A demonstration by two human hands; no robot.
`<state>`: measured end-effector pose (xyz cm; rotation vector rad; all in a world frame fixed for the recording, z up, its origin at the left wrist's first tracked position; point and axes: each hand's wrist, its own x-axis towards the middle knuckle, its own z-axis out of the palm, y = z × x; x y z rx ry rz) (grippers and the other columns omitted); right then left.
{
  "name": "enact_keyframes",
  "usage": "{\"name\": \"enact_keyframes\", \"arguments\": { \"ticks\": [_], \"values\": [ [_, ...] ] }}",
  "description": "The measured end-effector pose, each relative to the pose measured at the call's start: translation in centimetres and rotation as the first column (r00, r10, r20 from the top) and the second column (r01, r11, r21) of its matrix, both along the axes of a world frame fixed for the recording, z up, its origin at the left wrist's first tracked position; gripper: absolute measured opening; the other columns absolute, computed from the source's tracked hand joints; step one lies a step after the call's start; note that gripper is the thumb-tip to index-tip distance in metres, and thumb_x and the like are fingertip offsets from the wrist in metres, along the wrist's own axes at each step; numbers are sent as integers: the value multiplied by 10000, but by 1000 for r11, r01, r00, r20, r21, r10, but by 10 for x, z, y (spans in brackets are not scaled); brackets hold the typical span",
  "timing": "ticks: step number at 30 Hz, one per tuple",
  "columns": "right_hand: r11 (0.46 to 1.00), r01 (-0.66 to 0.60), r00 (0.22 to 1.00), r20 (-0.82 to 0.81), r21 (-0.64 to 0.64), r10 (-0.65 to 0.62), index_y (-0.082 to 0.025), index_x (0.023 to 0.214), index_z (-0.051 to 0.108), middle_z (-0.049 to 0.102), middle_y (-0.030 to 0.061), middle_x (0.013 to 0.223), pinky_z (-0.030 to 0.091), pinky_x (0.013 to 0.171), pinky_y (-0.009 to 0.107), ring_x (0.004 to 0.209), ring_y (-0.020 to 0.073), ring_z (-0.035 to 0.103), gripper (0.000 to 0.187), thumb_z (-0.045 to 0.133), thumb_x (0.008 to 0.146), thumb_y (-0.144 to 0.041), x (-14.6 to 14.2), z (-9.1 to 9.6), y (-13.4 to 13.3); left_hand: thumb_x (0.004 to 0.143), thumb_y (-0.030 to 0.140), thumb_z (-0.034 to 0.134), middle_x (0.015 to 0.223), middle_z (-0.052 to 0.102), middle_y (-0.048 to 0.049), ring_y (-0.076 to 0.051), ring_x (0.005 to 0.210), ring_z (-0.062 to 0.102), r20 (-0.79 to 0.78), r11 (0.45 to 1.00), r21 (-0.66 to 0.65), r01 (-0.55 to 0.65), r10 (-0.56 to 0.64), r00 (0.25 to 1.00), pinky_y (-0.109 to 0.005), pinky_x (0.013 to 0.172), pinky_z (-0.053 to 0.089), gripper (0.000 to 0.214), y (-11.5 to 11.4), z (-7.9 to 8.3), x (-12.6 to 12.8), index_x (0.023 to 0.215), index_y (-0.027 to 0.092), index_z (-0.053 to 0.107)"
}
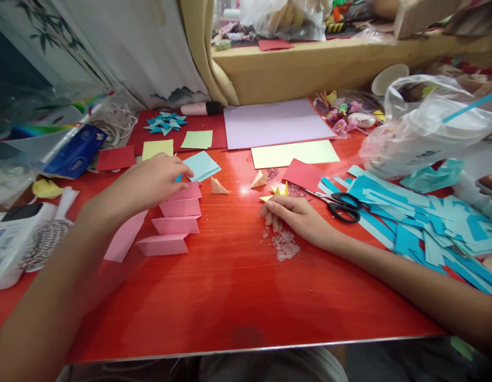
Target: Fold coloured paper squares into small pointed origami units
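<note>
My left hand (162, 175) reaches over the far end of a row of folded pink paper pieces (176, 225). Its fingers are curled together, and a bit of blue shows between them; what they hold, if anything, is hidden. Just beyond the fingertips lie light blue paper squares (206, 165). Resting on the table, my right hand (295, 215) has its fingers curled downward. A pointed yellow folded paper (281, 189) shows right behind that hand, and I cannot tell whether it is gripped. Small clear bits (285, 246) lie below the fingers. Two peach folded pieces (218, 186) sit between the hands.
Black-handled scissors (345, 207) lie right of my right hand, with a red paper square (302, 174) nearby. Blue paper strips (424, 223) cover the table's right side. A lilac sheet (273, 122) and a blue paper star (165, 123) are at the back. A plastic bag (424, 132) stands far right.
</note>
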<state>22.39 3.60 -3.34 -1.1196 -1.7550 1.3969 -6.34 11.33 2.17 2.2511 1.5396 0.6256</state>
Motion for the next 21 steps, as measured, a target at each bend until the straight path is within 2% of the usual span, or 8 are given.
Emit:
{"name": "enact_keyframes", "arguments": {
  "ticks": [1, 3, 7, 10, 12, 14, 16, 21],
  "values": [
    [1000, -3, 1000, 6, 3, 3, -135, 799, 573, 588, 10, 665, 411, 519, 214, 525, 75, 527, 331, 407, 904, -401, 0, 0, 0, 665, 75, 596, 822, 655, -23, -225, 849, 533, -188, 995, -3, 95, -94, 978, -369, 867, 369, 169, 0, 0, 1, 705, 212, 687],
    [1000, -7, 1000, 10, 11, 7, -134, 794, 573, 584, 10, 671, 411, 525, 217, 530, 76, 526, 331, 412, 902, -402, 0, 0, 0, 743, 101, 527, 825, 639, -31, -226, 869, 536, -339, 992, 90, 90, -54, 939, -363, 853, 373, 198, -5, 7, 10, 732, 216, 687],
    [1000, 16, 999, -43, 24, -15, -155, 950, 570, 585, 11, 750, 427, 552, 232, 563, 86, 536, 294, 427, 897, -407, 1, -3, -1, 859, 224, 478, 934, 635, -36, -164, 918, 520, -101, 942, 335, 5, 30, 994, -337, 893, 360, 212, -38, 30, 43, 957, 169, 657],
    [1000, 8, 993, -118, 22, -5, -202, 1175, 485, 568, 7, 819, 449, 583, 248, 582, 88, 542, 349, 463, 885, -393, 1, -4, -2, 836, 289, 542, 834, 646, 9, -104, 738, 556, 394, 991, 133, -25, -29, 919, -229, 697, 434, 162, -66, 23, 74, 901, 184, 645],
    [999, -25, 992, -120, 29, 29, -207, 1232, 453, 548, -1, 794, 452, 595, 249, 592, 89, 539, 398, 484, 877, -383, 1, -2, -3, 832, 285, 540, 827, 659, 12, -111, 741, 581, 529, 993, -99, 63, -1, 848, -218, 675, 451, 143, -79, 2, 92, 860, 192, 645],
    [998, -52, 996, -77, 22, 53, -195, 1254, 451, 536, -8, 753, 448, 600, 249, 604, 94, 532, 420, 490, 874, -371, 1, 0, -3, 851, 276, 501, 908, 669, -5, -137, 845, 599, 553, 949, -281, 141, 40, 832, -240, 754, 461, 169, -86, -22, 103, 896, 197, 643],
    [998, -54, 998, -27, 7, 55, -184, 1285, 442, 532, -10, 726, 444, 600, 253, 609, 100, 525, 454, 482, 877, -380, 1, 3, -4, 854, 298, 490, 941, 665, -17, -151, 873, 603, 567, 930, -344, 129, 96, 818, -253, 770, 464, 187, -87, -40, 106, 926, 193, 627],
    [999, -52, 998, 21, 17, 52, -169, 1333, 412, 512, -27, 646, 424, 571, 249, 582, 103, 522, 499, 477, 881, -370, 0, 3, -3, 863, 312, 481, 1092, 622, -25, -161, 1030, 564, 516, 959, -280, 53, 104, 850, -264, 854, 450, 247, -88, -51, 104, 1078, 223, 565]
  ]
}}
